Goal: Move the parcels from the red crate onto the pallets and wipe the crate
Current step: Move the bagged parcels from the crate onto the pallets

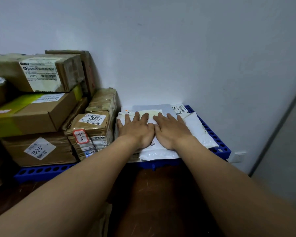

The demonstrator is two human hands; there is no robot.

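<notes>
A stack of flat white mailer parcels (159,153) lies on the blue perforated pallet (217,142) in the corner by the wall. My left hand (137,129) and my right hand (169,130) press flat on top of the stack, side by side, fingers straight and spread. Another white padded bag (198,129) lies to the right of my hands, partly under the stack. The red crate is not in view.
Brown cardboard boxes (36,113) are stacked high on the left part of the blue pallet (41,171), with taped bundles (91,132) touching the mailers' left side. Grey wall behind, a wall socket (237,156) low on the right, dark brown floor (157,194) in front.
</notes>
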